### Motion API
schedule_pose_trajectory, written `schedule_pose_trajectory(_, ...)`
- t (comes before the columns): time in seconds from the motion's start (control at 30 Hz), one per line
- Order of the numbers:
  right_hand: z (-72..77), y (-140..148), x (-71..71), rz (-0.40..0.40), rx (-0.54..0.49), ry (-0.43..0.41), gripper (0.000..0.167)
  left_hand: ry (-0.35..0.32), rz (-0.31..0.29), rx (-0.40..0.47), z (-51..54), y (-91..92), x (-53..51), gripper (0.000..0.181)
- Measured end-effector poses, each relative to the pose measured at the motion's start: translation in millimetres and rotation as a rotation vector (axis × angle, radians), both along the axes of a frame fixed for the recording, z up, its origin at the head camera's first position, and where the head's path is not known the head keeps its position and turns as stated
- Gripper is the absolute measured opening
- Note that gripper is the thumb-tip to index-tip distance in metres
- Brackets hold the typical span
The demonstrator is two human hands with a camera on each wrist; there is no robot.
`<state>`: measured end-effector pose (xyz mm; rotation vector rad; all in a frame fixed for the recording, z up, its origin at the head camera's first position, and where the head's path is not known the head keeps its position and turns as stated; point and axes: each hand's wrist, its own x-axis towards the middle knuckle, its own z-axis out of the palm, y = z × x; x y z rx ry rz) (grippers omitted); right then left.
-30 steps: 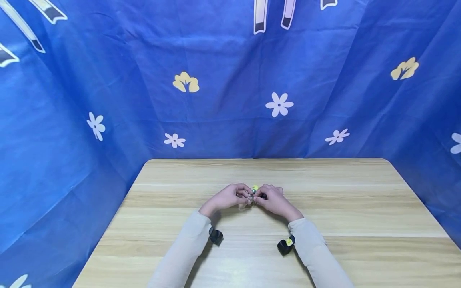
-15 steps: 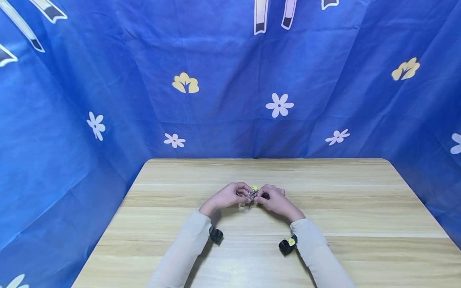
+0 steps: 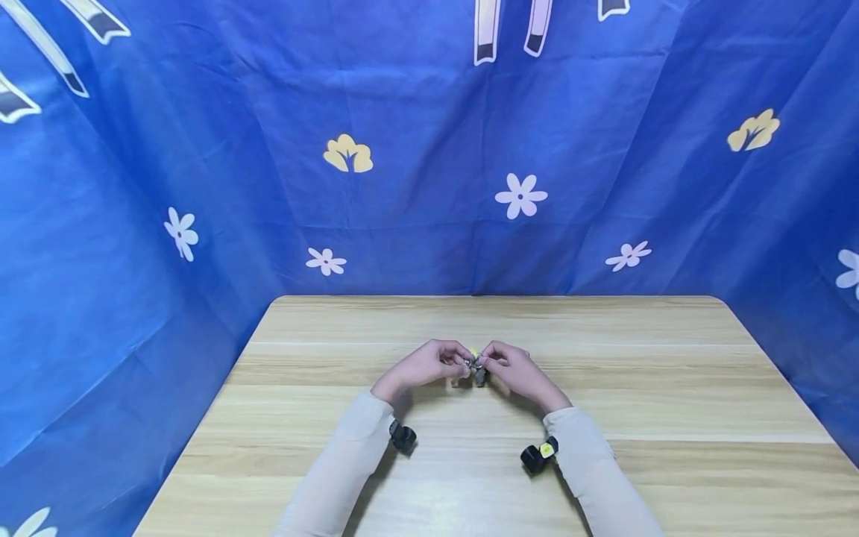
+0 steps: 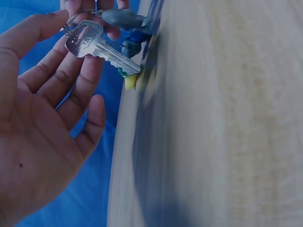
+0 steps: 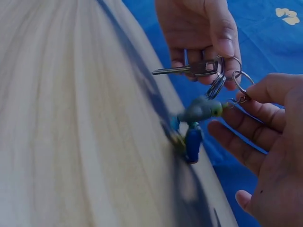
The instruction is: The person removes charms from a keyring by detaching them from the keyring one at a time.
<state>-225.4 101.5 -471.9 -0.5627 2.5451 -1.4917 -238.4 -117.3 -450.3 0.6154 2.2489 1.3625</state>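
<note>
My left hand [image 3: 429,365] pinches a metal key ring [image 5: 240,64] between thumb and fingers. From that ring hangs a silver key [image 4: 111,54], with more flat metal pieces bunched beside it. A second ring [image 5: 244,90], interlinked with the first, sits between the thumb and fingertips of my right hand [image 5: 272,125]. A short chain from this second ring carries a grey-green figurine charm [image 5: 201,110]. Beside the figurine dangles a dark blue charm [image 5: 193,144]; a yellow-and-green piece [image 4: 129,81] shows below the key in the left wrist view. Both hands hover over the table, fingertips close together.
The light wood table [image 3: 637,380] spreads around both forearms. Blue printed cloth [image 3: 416,186] stands behind it and at both sides. Black wrist cameras [image 3: 403,438] are strapped at each cuff.
My right hand has shifted slightly to the right and turned a little. A grey charm now hangs in sight between the hands, while the yellow piece behind shows less. The left hand stays nearly still.
</note>
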Motion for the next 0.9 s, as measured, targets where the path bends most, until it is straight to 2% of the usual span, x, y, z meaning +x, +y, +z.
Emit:
schedule_pose_trajectory(0.17, 5.4, 1, 0.2, 0.014, -0.088, -0.011, 0.006, 0.032, 0.017, 0.008, 5.1, 1.9, 0.9, 0.024)
schedule_pose_trajectory(0.37, 15.7, 3, 1.6, 0.087, -0.171, 0.012, 0.013, 0.071, 0.031, 0.008, 12.1, 3.4, 1.3, 0.023)
schedule_pose_trajectory(0.6, 22.0, 5, 3.8, 0.153, -0.284, -0.08, 0.022, 0.047, 0.029, 0.034, 18.9, 3.5, 4.3, 0.027)
schedule_pose_trajectory(0.9, 24.0, 9, 8.1, 0.136, -0.28, -0.102, 0.023, 0.039, -0.016, 0.067, 19.9, 6.1, 5.9, 0.028)
